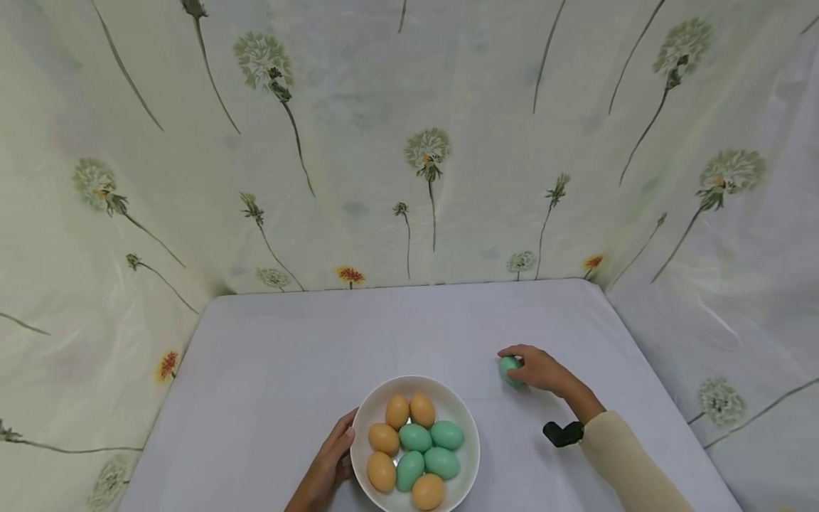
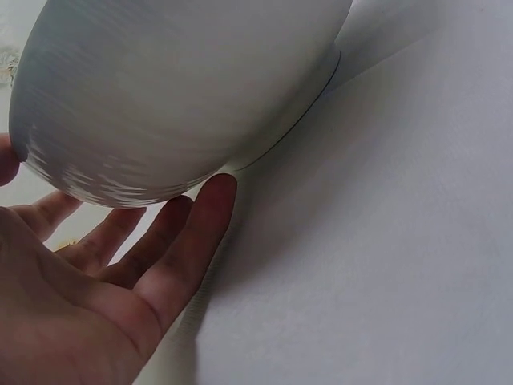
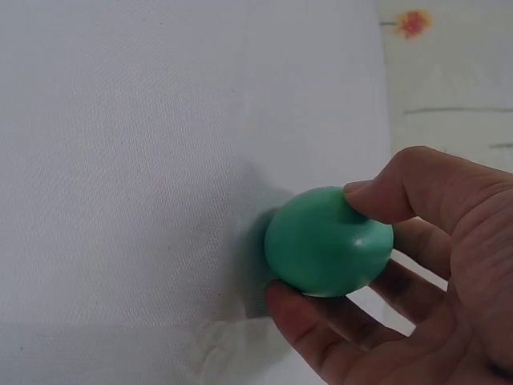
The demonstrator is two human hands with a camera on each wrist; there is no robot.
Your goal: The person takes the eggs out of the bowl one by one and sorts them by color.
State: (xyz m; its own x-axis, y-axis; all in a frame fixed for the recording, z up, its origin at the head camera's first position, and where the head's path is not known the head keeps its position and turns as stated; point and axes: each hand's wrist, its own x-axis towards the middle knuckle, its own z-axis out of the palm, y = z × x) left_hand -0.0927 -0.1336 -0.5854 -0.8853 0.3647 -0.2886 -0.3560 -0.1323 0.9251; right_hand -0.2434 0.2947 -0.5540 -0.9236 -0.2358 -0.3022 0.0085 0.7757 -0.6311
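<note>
White bowl (image 1: 456, 411) has 5 orange eggs (image 1: 397, 411) and 4 green eggs (image 1: 446, 434); another green egg (image 1: 509, 369) sits outside. Bench (image 1: 288, 355) is plain pale grey-white, curtain (image 1: 358, 142) cream with dandelion print.

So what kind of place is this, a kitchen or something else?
Probably a staged tabletop booth, not a kitchen: a white-covered table walled in by dandelion-print curtains, with only a bowl of orange and green eggs. The right hand holds one green egg.
</note>
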